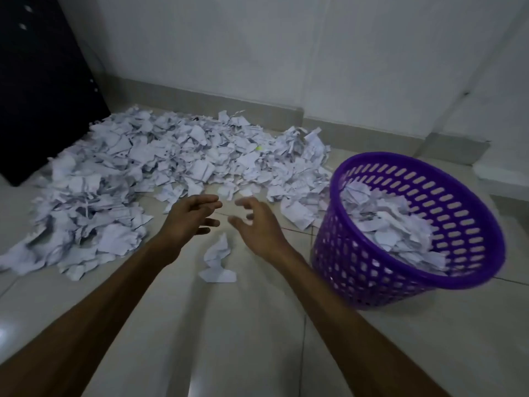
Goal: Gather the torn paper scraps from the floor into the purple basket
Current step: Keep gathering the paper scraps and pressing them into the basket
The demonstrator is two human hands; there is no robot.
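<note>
Both bare hands, left hand (pixel 190 217) and right hand (pixel 256 224), fingers spread and empty, reach toward the heap of torn white paper scraps (pixel 171 161) at twelve o'clock; next comes scooping into the purple slotted plastic basket (pixel 357 265) at three o'clock.

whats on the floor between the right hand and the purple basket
In the head view, mostly bare tile: a thin red thread crosses the floor between the right hand and the purple basket.

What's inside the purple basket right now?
The basket holds a heap of torn paper scraps, reaching well up its wall. The basket's bottom is hidden under them.
</note>
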